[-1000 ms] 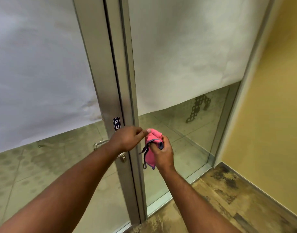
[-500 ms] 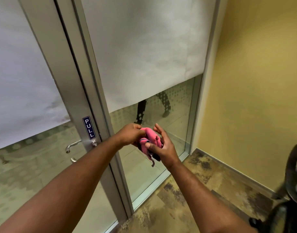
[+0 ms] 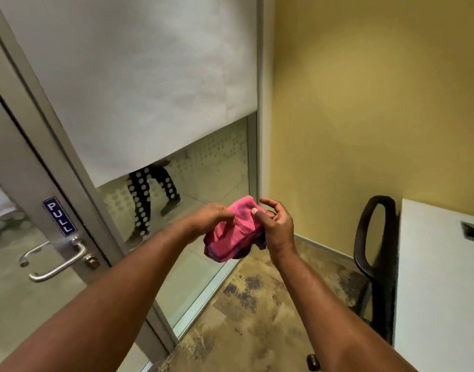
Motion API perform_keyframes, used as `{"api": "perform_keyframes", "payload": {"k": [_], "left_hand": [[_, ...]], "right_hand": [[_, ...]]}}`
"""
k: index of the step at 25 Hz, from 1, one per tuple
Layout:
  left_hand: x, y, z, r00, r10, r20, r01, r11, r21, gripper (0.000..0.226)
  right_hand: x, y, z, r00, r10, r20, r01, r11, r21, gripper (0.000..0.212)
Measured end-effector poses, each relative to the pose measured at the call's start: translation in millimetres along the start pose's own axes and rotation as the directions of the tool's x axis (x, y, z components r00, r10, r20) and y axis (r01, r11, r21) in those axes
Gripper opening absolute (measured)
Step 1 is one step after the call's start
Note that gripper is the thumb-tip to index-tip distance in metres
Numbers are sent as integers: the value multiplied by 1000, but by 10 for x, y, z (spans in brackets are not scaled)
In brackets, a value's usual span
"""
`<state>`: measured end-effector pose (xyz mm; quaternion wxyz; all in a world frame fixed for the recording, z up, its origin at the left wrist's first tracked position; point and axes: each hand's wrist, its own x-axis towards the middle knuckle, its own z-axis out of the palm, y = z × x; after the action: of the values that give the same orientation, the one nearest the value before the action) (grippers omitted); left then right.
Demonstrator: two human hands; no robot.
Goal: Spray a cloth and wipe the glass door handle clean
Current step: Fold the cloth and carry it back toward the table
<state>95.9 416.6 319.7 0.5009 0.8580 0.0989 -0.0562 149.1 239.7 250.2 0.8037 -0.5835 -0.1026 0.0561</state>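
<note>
A pink cloth [image 3: 236,234] with a dark blue edge is held in front of me, partly spread between both hands. My left hand [image 3: 209,220] pinches its left side and my right hand [image 3: 276,228] grips its right side with the thumb on top. The silver lever door handle [image 3: 59,263] sits on the metal-framed glass door at the left, under a blue PULL label [image 3: 59,216]. Both hands are well to the right of the handle and apart from it. No spray bottle is in view.
A fixed glass panel [image 3: 203,183] with a white blind stands behind the hands; a person's legs show beyond it. A yellow wall [image 3: 378,116] fills the right. A black chair [image 3: 375,253] and a white table [image 3: 439,291] stand at the lower right.
The view has swung right, so the door handle now sits far left. Both hands moved away from the door frame and opened the bunched cloth out wider between them.
</note>
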Motion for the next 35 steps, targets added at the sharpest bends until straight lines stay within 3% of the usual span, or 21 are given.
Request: {"api": "perform_keyframes", "payload": {"k": [1,3,6,9,11,13,18,25,31,35], "left_hand": [[15,89,181,999,-4,38,5,1000,-29,8],[84,228,551,996,-1,90,8,996,-87,15],[153,424,1124,988,36,150,-2,975,-224,4],[162,558,1652,986,46,163,27,908,-418,13],[130,634,2048,983,37,182,57,872,-486,19],[70,676,2424,980,14,198,87,865,-495,8],[-78,608,3191,976,-38,216,128,896,-424,12],[-203,464,4041,930,-21,367,115,965,-235,31],[-323,340,4686,854,-41,519,110,988,-104,22],[-375,119,5044,833,-104,543,129,992,-7,21]], "right_hand": [[-13,-66,-194,1000,1,-25,-1,1000,13,36],[-54,-196,-607,997,18,-76,-14,999,50,43],[-170,-308,-1215,987,97,-132,-76,986,151,51],[-356,-280,-1703,976,165,-140,-126,960,251,56],[-519,-235,-2021,983,157,-96,-123,948,293,46],[-666,-219,-2306,979,163,-122,-127,957,260,38],[-1043,-167,-2863,932,145,-331,-180,981,-78,66],[-1750,-91,-3563,839,82,-538,-274,918,-288,54],[-2229,-32,-4031,701,124,-702,-482,808,-339,50],[-2402,118,-4207,676,158,-720,-563,740,-367,46]]}}
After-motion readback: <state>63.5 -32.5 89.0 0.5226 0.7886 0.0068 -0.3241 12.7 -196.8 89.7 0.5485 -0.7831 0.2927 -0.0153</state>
